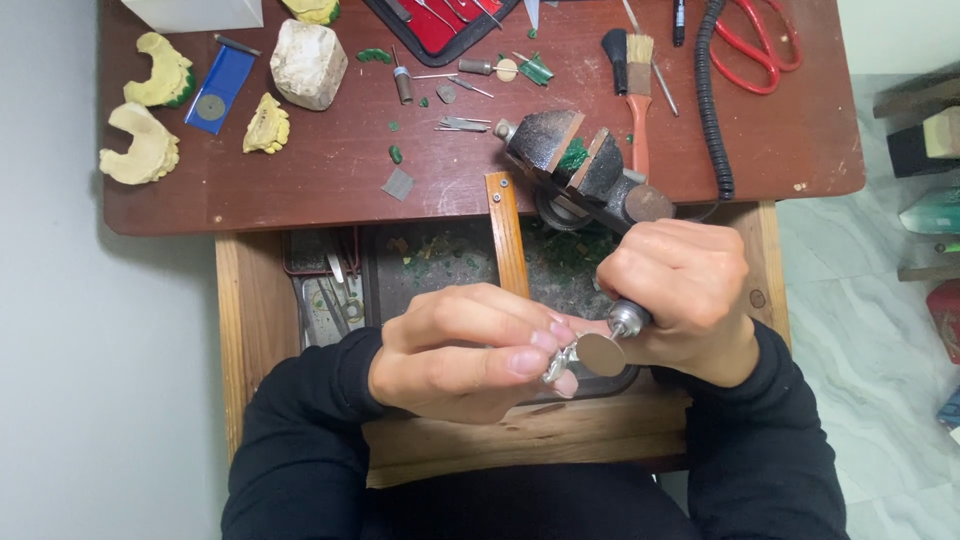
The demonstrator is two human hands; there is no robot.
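Both hands work close together above an open wooden drawer (245, 330) in front of the dark reddish-brown tabletop (330, 170). The left hand (465, 350) is curled, with thumb and fingertips pinching a small silvery metal piece (560, 362) at its right end. The right hand (685, 290) is closed in a fist around a slim rotary handpiece with a metal chuck (628, 320), whose flat round tan disc (600, 354) touches the small metal piece just beside the left fingertips. Both wrists wear black sleeves (300, 440).

Under the hands, the drawer holds a dark tray scattered with green crumbs (440, 262), and a narrow wooden peg (507, 235) juts out from the tabletop edge between the hands and the tabletop. Just behind the right hand sits a small dark metal vise (570, 160) gripping a green lump. A black coiled cord (712, 100) runs up the tabletop to its right, near red-handled scissors (760, 50) and an orange-handled brush with pale bristles (639, 95). On the left part of the tabletop lie several pale yellow plaster casts (150, 145), a rough whitish block (308, 62) and a blue card bearing a round grey disc (220, 88). A red-lined tool case (440, 25) lies at the far edge.
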